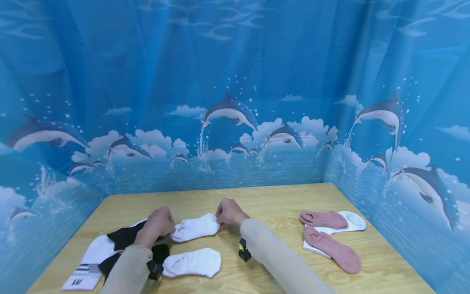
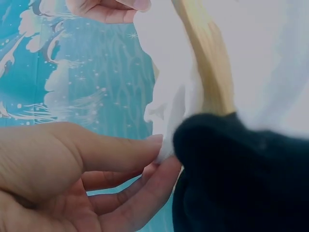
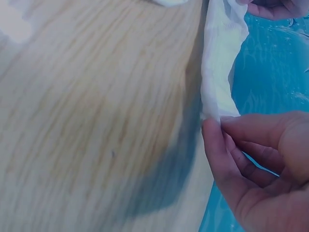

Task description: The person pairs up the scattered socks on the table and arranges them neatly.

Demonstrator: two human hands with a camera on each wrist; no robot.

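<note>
Over the table (image 1: 271,202) | left hand (image 1: 157,225) and right hand (image 1: 230,211) pinch opposite ends of one white sock (image 1: 196,227) | probably soft, light, floppy | best held at both ends

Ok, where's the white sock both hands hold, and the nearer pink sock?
Held white sock (image 1: 197,227), head view: middle of its length.
Nearer pink sock (image 1: 335,250), head view: middle of its length.

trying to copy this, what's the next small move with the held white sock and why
Probably lay the held sock over the nearer white sock: left grip and right grip pinch the held one's opposite ends, and the nearer one lies flat.
</note>
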